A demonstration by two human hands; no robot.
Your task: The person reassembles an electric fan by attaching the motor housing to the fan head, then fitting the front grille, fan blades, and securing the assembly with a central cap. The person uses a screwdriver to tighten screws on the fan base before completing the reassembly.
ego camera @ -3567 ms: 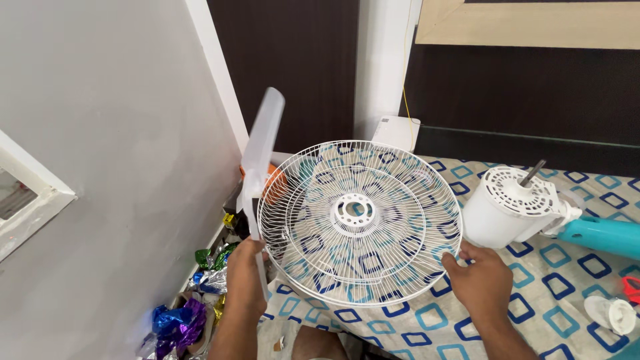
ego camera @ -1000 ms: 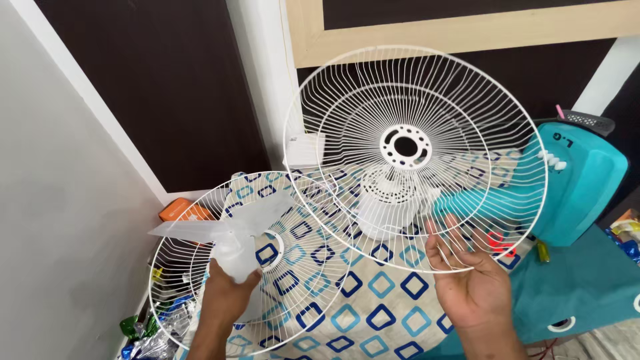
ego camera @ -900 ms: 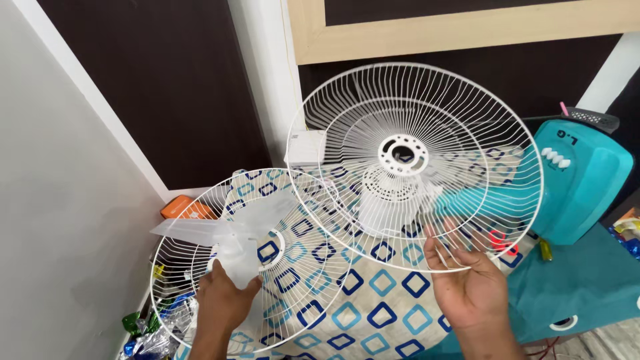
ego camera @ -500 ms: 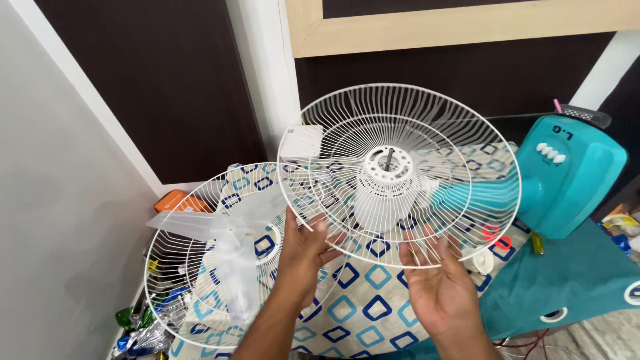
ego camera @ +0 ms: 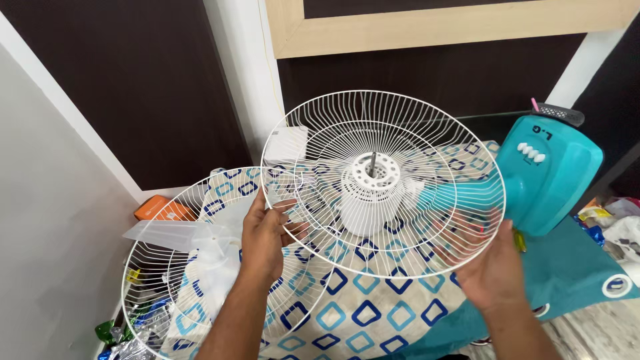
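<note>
**Two hands hold a wire fan guard over the motor**

A white wire guard (ego camera: 383, 183) is held nearly flat above a white fan motor (ego camera: 365, 200), whose metal shaft (ego camera: 373, 162) pokes up through the guard's centre hole. The left hand (ego camera: 265, 233) grips the guard's left rim, fingers curled through the wires. The right hand (ego camera: 492, 267) supports the guard's right rim from beneath, fingers bent up around the edge. Left of the guard, a second guard (ego camera: 200, 267) lies on a blue-patterned sheet (ego camera: 373, 313), with a clear blade (ego camera: 193, 240) resting in it. Right of the guard stands a teal fan base (ego camera: 550, 173).
</note>
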